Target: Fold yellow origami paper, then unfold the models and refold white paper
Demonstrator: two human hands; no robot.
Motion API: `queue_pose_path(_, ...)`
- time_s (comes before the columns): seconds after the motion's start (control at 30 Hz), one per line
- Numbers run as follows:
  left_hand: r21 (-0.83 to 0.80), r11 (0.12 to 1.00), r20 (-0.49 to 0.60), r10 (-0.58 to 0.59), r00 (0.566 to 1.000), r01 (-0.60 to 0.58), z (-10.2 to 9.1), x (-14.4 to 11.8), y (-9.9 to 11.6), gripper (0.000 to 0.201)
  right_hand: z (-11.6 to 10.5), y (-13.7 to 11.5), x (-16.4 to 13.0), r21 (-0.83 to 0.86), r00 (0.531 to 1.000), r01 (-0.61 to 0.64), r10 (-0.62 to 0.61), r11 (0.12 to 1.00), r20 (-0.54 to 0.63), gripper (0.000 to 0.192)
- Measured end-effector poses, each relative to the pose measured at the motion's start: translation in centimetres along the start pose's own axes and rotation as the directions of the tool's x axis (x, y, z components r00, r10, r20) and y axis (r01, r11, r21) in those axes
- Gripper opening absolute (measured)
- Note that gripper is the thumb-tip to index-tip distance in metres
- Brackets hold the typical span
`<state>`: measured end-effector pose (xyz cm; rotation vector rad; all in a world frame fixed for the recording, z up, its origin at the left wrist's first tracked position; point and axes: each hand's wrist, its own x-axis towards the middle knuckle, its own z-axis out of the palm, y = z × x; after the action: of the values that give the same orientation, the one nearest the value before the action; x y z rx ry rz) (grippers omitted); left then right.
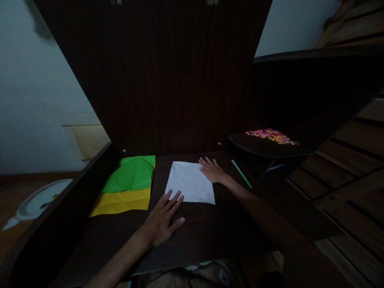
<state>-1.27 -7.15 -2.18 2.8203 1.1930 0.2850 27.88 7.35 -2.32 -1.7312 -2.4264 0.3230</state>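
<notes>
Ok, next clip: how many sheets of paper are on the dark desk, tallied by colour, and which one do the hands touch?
White square paper sheet: 1, with the left hand at its near edge and the right hand flat on its far right corner
Green paper sheet: 1, overlapping the yellow one
Yellow paper sheet: 1
Total: 3 sheets on the dark wooden desk

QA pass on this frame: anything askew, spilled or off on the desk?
Nothing spilled or damaged. The white sheet lies slightly skewed to the desk edge, with faint creases, pinned flat by the left hand and right hand. The green paper overlaps the yellow paper unevenly. Coloured bits stay heaped on the side shelf.
</notes>
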Motion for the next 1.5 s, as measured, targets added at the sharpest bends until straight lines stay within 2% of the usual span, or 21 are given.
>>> queue_pose_path(0.13,-0.015,0.997,-0.064,-0.071,0.995,0.071,-0.4,0.4,0.9,0.054,-0.8,0.2,-0.6,-0.023,0.997,-0.028,0.026,0.999,-0.077,0.06)
queue_pose_path(0.3,-0.042,0.988,-0.267,-0.154,0.951,0.148,-1.0,3.3,1.9,0.042,-1.6,-2.2,-1.2,-0.022,0.978,0.102,-0.105,0.995,-0.182,0.061)
queue_pose_path(0.4,-0.023,0.97,-0.261,-0.238,0.936,0.24,-0.4,5.8,1.7,0.046,-1.0,-4.4,-1.3,-0.011,0.957,0.256,-0.255,0.967,-0.137,0.057)
queue_pose_path(0.47,-0.019,0.959,-0.237,-0.278,0.931,0.281,0.5,7.1,1.3,0.055,-0.1,-5.5,-1.4,0.03,0.926,0.374,-0.371,0.927,-0.072,0.057)
queue_pose_path(0.5,-0.018,0.953,-0.22,-0.299,0.929,0.303,1.1,7.6,1.1,0.061,0.4,-5.9,-1.4,0.059,0.921,0.389,-0.387,0.919,-0.038,0.058)
queue_pose_path(0.6,-0.012,0.937,-0.179,-0.346,0.921,0.35,2.4,8.1,0.5,0.07,1.5,-6.2,-1.4,0.057,0.933,0.36,-0.359,0.931,-0.022,0.062)
queue_pose_path(0.7,0.001,0.935,-0.166,-0.351,0.922,0.356,3.1,7.7,0.3,0.067,1.8,-5.8,-1.1,0.045,0.948,0.317,-0.317,0.947,-0.01,0.063)
queue_pose_path(0.93,0.068,0.949,-0.13,-0.299,0.946,0.309,3.0,6.3,0.1,0.066,1.0,-4.3,0.3,0.033,0.97,0.242,-0.242,0.97,-0.003,0.068)
queue_pose_path(1.1,-0.011,0.948,-0.074,-0.317,0.945,0.317,2.4,5.3,0.2,0.074,1.0,-3.3,1.1,0.025,0.981,0.191,-0.19,0.981,-0.048,0.069)
queue_pose_path(1.17,-0.084,0.927,-0.058,-0.371,0.927,0.366,1.8,5.2,0.1,0.077,1.0,-2.9,1.2,0.018,0.981,0.172,-0.17,0.985,-0.092,0.067)
queue_pose_path(1.27,-0.268,0.829,-0.064,-0.524,0.849,0.491,0.6,5.6,-0.6,0.083,0.7,-2.5,0.8,0.003,0.972,0.157,-0.154,0.988,-0.175,0.064)
queue_pose_path(1.33,-0.386,0.759,-0.063,-0.589,0.806,0.525,-0.2,6.2,-1.3,0.083,0.5,-2.3,0.1,-0.005,0.964,0.163,-0.161,0.987,-0.211,0.062)
queue_pose_path(1.5,-0.507,0.664,-0.025,-0.649,0.76,0.55,-1.7,8.5,-4.0,0.075,0.4,-1.7,-2.4,-0.003,0.953,0.21,-0.205,0.978,-0.222,0.059)
